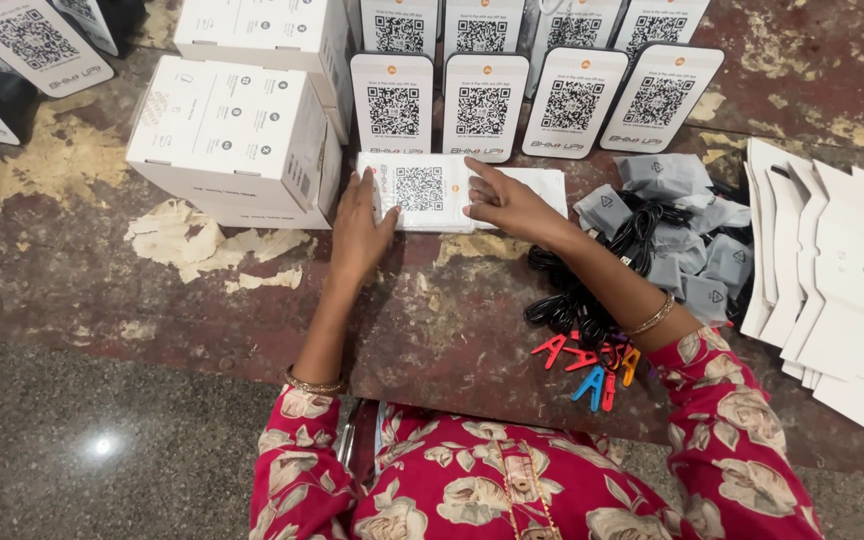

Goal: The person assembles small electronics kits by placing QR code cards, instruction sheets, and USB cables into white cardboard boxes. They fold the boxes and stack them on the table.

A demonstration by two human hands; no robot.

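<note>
Worn, reddish-brown and patchy, the tabletop (452,330) carries everything in view, with scraps of torn paper (202,245) stuck to it on the left. Near its middle lies a flat white card (422,190) printed with a square code, resting on a small stack of white sheets (537,185). The left hand (362,230) lies flat beside the card's left edge, its fingers (367,190) stretched out and released, touching the card but not grasping it. The right hand (507,203) rests on the card's right side, its fingers (482,172) also loose, with one pointing toward the printed code.

Behind the card stand rows of upright white stands (482,105) with the same kind of square code. To the left sit stacked white boxes (227,135). Just right of the right forearm lies a heap of grey pouches (677,215) mixed with coiled black cables (572,300). Near the right elbow is a small cluster of red, blue and orange clips (592,365). Far right, flat white cardboard cutouts (842,300) lie fanned in a pile. Both wrists wear thin bangles, and the sleeves are red with a floral print.
</note>
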